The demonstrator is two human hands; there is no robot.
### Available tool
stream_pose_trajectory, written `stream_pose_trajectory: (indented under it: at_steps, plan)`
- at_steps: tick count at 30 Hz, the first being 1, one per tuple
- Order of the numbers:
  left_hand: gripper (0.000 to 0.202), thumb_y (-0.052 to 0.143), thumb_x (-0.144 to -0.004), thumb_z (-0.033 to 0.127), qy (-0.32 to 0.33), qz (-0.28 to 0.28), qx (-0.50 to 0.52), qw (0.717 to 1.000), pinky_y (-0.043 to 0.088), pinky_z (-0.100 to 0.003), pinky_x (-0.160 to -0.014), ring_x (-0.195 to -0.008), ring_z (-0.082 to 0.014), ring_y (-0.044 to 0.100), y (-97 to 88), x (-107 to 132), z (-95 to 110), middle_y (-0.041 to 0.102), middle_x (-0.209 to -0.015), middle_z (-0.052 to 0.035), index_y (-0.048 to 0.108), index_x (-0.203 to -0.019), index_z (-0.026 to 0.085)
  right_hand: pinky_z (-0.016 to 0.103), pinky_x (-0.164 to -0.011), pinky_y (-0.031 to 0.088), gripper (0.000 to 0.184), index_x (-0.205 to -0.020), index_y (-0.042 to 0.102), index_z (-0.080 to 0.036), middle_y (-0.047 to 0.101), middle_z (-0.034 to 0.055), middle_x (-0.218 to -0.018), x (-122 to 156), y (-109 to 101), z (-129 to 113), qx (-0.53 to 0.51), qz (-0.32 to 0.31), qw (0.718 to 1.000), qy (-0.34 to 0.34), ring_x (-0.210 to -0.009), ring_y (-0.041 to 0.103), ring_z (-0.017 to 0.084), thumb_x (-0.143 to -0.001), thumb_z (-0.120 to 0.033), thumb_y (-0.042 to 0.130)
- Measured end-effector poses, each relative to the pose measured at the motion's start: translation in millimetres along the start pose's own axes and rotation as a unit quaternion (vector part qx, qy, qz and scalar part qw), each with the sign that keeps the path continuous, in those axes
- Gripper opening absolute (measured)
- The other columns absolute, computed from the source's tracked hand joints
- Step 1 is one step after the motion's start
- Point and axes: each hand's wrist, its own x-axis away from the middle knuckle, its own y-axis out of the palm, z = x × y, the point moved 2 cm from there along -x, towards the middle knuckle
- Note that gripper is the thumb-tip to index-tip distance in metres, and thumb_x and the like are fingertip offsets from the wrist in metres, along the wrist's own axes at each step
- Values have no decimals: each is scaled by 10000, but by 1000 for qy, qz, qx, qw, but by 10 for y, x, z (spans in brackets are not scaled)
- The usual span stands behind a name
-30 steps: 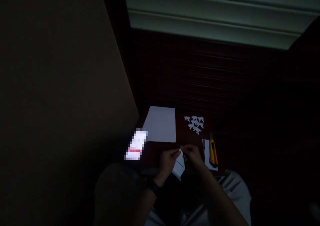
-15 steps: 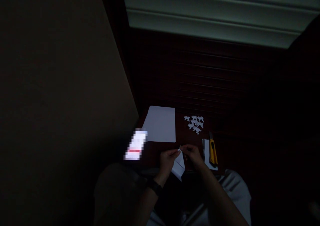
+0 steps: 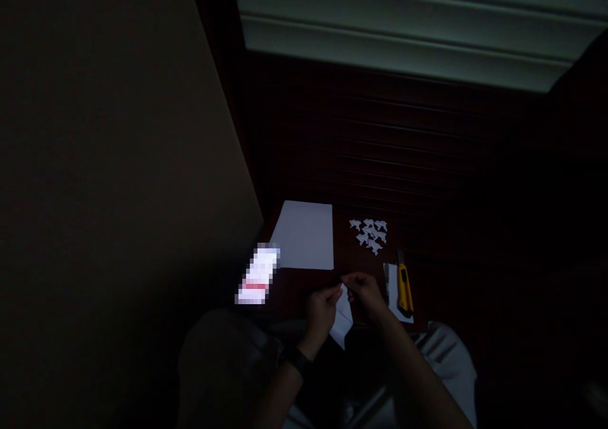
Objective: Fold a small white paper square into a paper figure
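Observation:
The scene is very dark. Both hands meet over the near edge of a dark wooden table [image 3: 361,261]. My left hand [image 3: 322,310], with a dark watch on its wrist, and my right hand [image 3: 365,294] each pinch a small piece of white paper [image 3: 342,322] that hangs down between them. Their fingers are closed on its top edge. A white sheet [image 3: 304,235] lies flat just beyond my left hand. A cluster of several small white folded paper shapes [image 3: 370,233] sits beyond my right hand.
A yellow utility knife [image 3: 404,287] rests on a white paper strip [image 3: 392,288] to the right of my right hand. A lit, blurred-out phone screen [image 3: 259,275] lies at the table's left edge. A plain wall rises on the left, slatted wood and a pale ledge behind.
My left hand has dropped slightly toward me and closed tighter on the paper; the paper piece sits a little lower. Everything on the table stays put.

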Motion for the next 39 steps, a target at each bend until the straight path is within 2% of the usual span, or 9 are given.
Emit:
stream_pose_trajectory:
  at_steps: [4,14,22,29,35,39]
  plan:
    - [220,550,-753,278,4,1,-15,1000,476,-298,-727,-790,-198,630,-3,7,16,683,-912,-64,674,-917,199,192,-364,369,352,-721,630,-128,521,-24,-492,-35,-13,21,1,-1,1000,27,-408,440,79,-579,-443,693]
    - [224,555,-750,290,-6,9,-12,1000,478,-296,-725,-781,-194,635,-9,4,-31,686,-901,-61,674,-915,196,163,-312,253,322,-650,608,-118,497,-25,-449,-103,-46,18,36,-27,997,56,-366,391,59,-615,-434,664]
    - [201,568,-741,285,-17,23,-22,999,472,-309,-739,-804,-204,636,-1,-5,-32,685,-907,-62,680,-893,217,162,-294,208,307,-646,601,-121,445,-50,-396,-124,-22,53,66,-6,997,32,-317,317,44,-651,-427,628]
    - [203,577,-729,273,-52,38,-22,998,469,-321,-735,-797,-216,636,-4,-26,-48,685,-899,-77,681,-884,194,169,-295,223,324,-650,624,-116,471,-35,-409,-101,-32,61,101,-34,994,27,-316,331,49,-656,-440,617]
    - [204,566,-734,287,-31,32,-35,998,472,-302,-719,-769,-202,642,-12,-35,-48,692,-874,-66,684,-876,200,175,-300,223,321,-584,601,-123,463,-36,-382,-80,0,35,131,14,991,14,-303,337,52,-656,-437,607]
    - [214,570,-730,288,-47,33,-36,998,474,-302,-707,-777,-207,641,-33,-67,-94,688,-888,-74,681,-891,201,174,-303,215,304,-622,615,-125,483,-33,-409,-54,-5,6,147,-23,989,11,-305,334,50,-664,-426,601]
